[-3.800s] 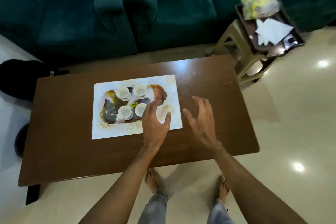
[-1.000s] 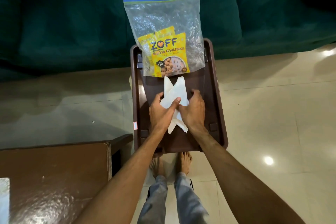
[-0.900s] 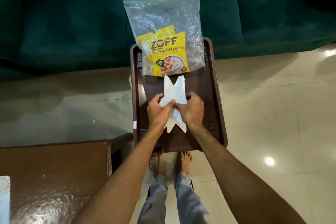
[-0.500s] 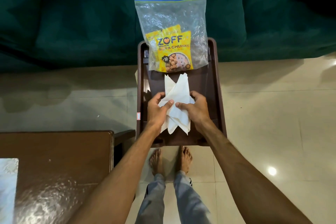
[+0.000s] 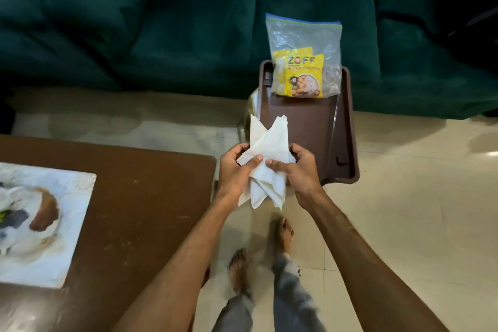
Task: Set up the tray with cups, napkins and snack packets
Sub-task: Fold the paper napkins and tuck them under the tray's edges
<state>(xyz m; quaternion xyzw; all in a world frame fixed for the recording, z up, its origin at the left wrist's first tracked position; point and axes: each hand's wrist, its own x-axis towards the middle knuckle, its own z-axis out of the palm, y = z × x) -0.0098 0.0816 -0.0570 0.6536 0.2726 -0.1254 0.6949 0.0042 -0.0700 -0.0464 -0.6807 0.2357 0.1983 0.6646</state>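
A bunch of white folded napkins point(image 5: 266, 153) hangs in the air between both hands, left of the brown tray point(image 5: 347, 127). My left hand point(image 5: 234, 172) pinches the napkins from the left, thumb on top. My right hand point(image 5: 299, 170) grips them from the right. A clear zip bag with yellow snack packets point(image 5: 304, 62) leans at the far end of the brown tray. The white patterned tray point(image 5: 54, 224) lies on the brown table point(image 5: 140, 218) at the left; its cups are blurred at the frame edge.
A dark green sofa point(image 5: 188, 21) runs along the back. The brown tray sits on a stool over the cream tiled floor point(image 5: 417, 197). My bare feet point(image 5: 258, 250) stand between the table and the stool.
The napkins have been lifted off the brown tray and carried left toward the table, both hands still holding them. The view has turned left, showing the white tray again.
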